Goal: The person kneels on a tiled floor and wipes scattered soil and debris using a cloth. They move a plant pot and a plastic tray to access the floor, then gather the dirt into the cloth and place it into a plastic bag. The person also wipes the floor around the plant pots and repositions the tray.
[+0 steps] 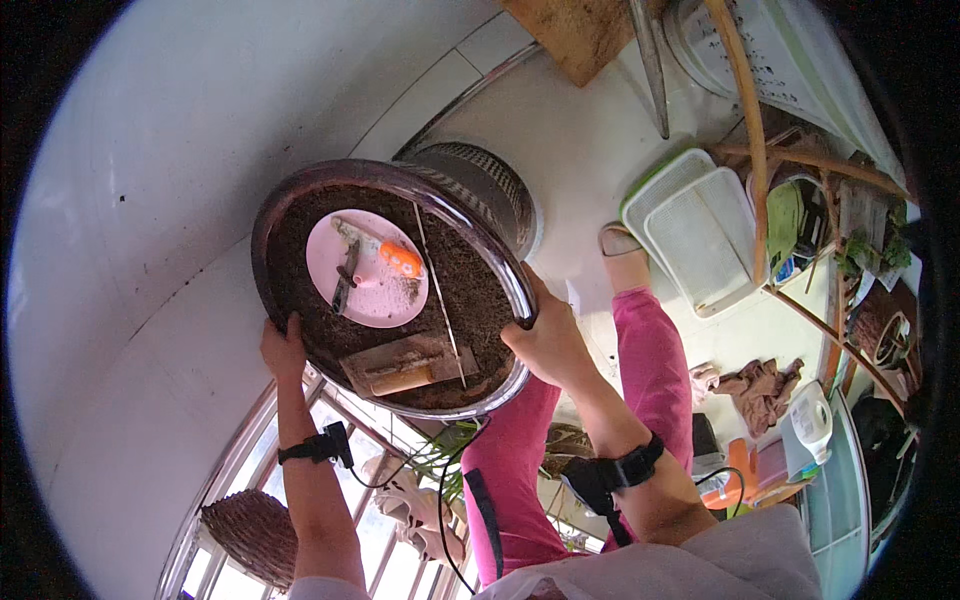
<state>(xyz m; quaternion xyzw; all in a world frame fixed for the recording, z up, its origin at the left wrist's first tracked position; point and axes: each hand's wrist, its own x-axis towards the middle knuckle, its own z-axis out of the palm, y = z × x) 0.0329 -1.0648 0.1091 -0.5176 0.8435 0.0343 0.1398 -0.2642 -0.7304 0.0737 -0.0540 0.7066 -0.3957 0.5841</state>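
Both my hands grip the rim of a large round plant pot (491,234) filled with dark soil (480,300). My left hand (283,349) holds the rim at the left, thumb over the edge. At the right, my right hand (551,330) has its thumb over the rim and its fingers outside. On the soil lies a pink plate (382,311) carrying an orange-handled tool (401,260) with a dirty blade and a dark-handled hand tool (345,281). Nearer me rests a plastering trowel (409,367) with a wooden handle. A thin pale stick (441,300) crosses the soil.
A white wall (165,187) rises at the left. White plastic baskets (697,232) stand on the floor (570,120) beyond my foot, near a bent wooden frame (750,135). A brown cloth (761,390) and a white bottle (810,420) lie at right. A wicker basket (251,536) is at lower left.
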